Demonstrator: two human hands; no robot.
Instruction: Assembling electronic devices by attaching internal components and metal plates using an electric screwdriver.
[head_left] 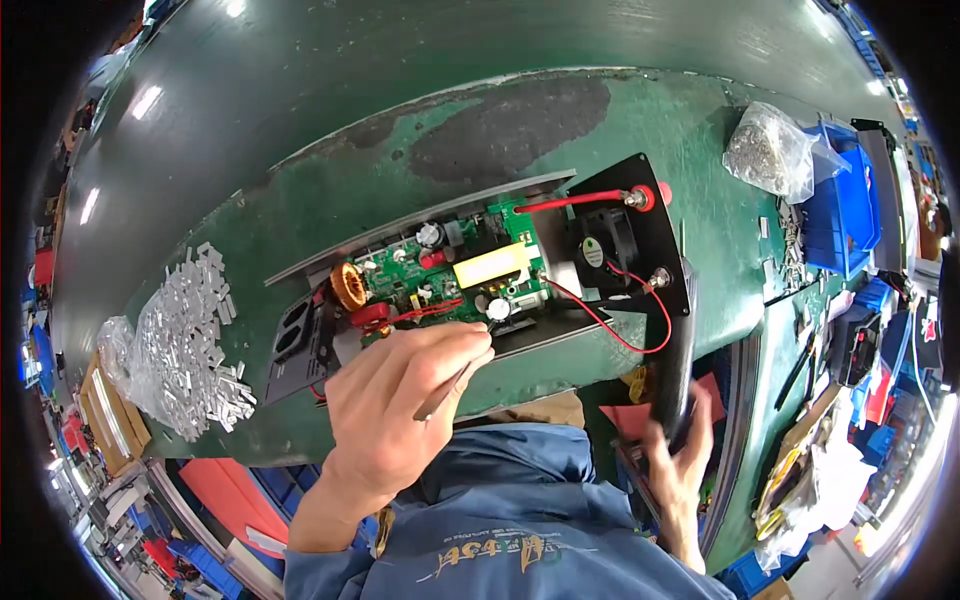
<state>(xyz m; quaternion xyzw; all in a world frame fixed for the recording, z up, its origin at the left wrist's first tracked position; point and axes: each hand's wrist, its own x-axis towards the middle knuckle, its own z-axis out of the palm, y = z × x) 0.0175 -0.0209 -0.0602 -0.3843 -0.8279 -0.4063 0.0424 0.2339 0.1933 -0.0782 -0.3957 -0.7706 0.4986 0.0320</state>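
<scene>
A slim metal tool [447,388], thin and rod-like, is pinched in the closed grip of the left hand [395,410]; its long axis runs up and to the right, the tip at the near edge of a green circuit board [450,272]. The board, studded with a copper coil and yellow block, lies on the worn green table [700,250]. A dark curved piece [675,370] is clasped by the right hand [685,460]. A heap of small silvery metal pieces [190,335] is seen at the left.

Left of the counter's [300,190] worn black patch [510,125], well apart: heap of short silvery metal pieces [190,340] in clear plastic. Right of the patch: clear bag of small metal parts [768,150], touching a blue bin [845,215]. Further right and lower: loose papers and bags [815,480], another blue bin [875,295].
</scene>
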